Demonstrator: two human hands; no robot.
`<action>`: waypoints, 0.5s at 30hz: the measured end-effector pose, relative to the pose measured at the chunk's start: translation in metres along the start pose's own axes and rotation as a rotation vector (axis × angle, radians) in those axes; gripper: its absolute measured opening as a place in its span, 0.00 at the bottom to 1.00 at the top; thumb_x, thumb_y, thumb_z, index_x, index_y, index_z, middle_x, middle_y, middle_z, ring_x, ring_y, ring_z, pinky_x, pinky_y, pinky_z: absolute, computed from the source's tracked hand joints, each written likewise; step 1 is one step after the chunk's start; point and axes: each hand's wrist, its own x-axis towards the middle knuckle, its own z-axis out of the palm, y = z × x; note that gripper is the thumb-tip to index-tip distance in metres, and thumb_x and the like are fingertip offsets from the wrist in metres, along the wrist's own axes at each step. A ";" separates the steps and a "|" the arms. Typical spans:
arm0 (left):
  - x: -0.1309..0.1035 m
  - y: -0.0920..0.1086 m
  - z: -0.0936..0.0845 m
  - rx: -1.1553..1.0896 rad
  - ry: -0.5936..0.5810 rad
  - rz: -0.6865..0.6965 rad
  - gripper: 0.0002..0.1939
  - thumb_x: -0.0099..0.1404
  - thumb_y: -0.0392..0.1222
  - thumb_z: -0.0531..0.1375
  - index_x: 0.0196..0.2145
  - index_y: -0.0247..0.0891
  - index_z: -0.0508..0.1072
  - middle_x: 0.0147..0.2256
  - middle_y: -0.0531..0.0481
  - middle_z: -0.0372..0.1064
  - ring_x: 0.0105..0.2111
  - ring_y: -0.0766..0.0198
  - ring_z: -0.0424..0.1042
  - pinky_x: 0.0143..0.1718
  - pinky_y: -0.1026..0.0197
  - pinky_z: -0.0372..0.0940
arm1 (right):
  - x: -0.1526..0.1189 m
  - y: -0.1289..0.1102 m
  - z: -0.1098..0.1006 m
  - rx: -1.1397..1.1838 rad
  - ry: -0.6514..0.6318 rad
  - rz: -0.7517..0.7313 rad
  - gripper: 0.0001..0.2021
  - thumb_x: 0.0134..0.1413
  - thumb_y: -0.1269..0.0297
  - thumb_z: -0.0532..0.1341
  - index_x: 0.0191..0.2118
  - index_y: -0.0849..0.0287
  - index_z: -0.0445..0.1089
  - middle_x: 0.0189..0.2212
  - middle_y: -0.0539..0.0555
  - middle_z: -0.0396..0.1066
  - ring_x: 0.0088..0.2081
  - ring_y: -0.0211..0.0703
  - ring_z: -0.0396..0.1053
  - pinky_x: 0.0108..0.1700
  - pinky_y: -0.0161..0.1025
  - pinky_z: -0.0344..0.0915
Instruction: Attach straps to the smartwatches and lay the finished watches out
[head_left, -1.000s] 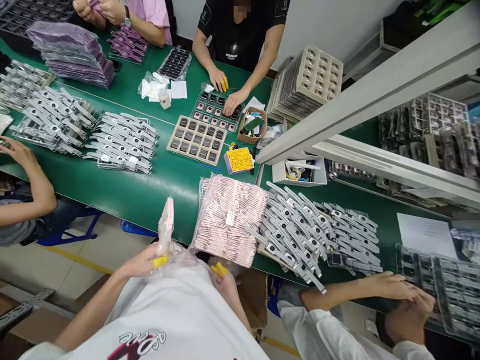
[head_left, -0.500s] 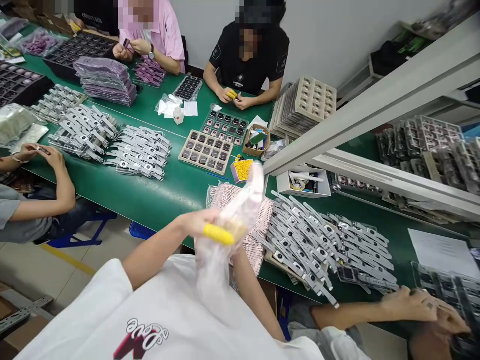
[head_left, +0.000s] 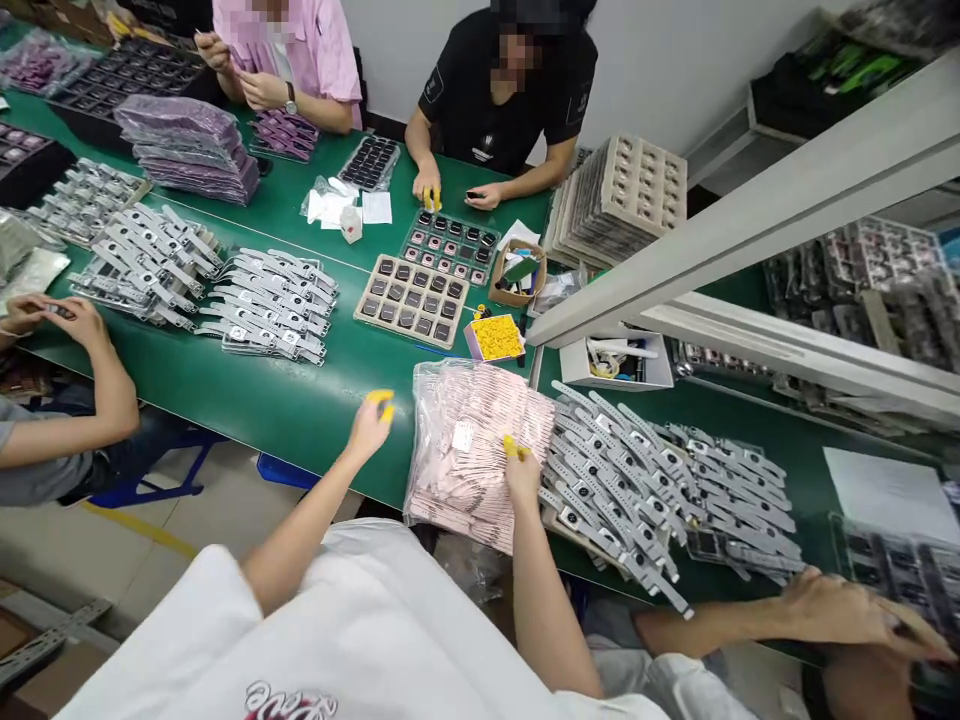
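Note:
My left hand, with yellow finger covers, is over the green table, left of a clear bag of pink straps. Its fingers are curled round something small and dark that I cannot make out. My right hand, also with yellow covers, is at the right part of the pink straps, its fingertips drawn together; what is between them is hidden. A small white label lies on the bag.
Grey watch straps are piled right of the bag. Beyond it stand a box of yellow pieces, a white box and a beige tray. A white beam slants across the right. Co-workers' hands show around the table.
The blurred clear plastic that was in my hands is no longer between them. My hands have moved apart, left hand to the left, right hand onto the pink straps, which now show fully.

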 end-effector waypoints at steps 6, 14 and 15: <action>-0.154 -0.139 -0.084 0.213 -0.172 -0.200 0.08 0.61 0.41 0.58 0.33 0.40 0.77 0.28 0.49 0.75 0.32 0.56 0.75 0.42 0.53 0.73 | -0.014 0.011 0.026 -0.224 0.263 -0.051 0.21 0.64 0.46 0.50 0.37 0.58 0.71 0.33 0.64 0.74 0.39 0.58 0.67 0.42 0.46 0.57; -0.056 -0.239 -0.147 0.531 -0.170 -0.211 0.14 0.69 0.41 0.62 0.50 0.33 0.76 0.56 0.34 0.71 0.62 0.38 0.64 0.65 0.34 0.58 | 0.000 0.021 0.030 -0.271 0.400 -0.103 0.18 0.66 0.49 0.51 0.34 0.56 0.69 0.29 0.55 0.70 0.34 0.49 0.61 0.40 0.43 0.54; -0.041 -0.241 -0.146 0.519 -0.177 -0.212 0.16 0.71 0.44 0.63 0.53 0.34 0.75 0.57 0.37 0.70 0.60 0.42 0.67 0.62 0.37 0.63 | 0.000 0.021 0.029 -0.279 0.406 -0.110 0.18 0.67 0.50 0.51 0.34 0.56 0.68 0.29 0.54 0.69 0.34 0.48 0.61 0.40 0.43 0.54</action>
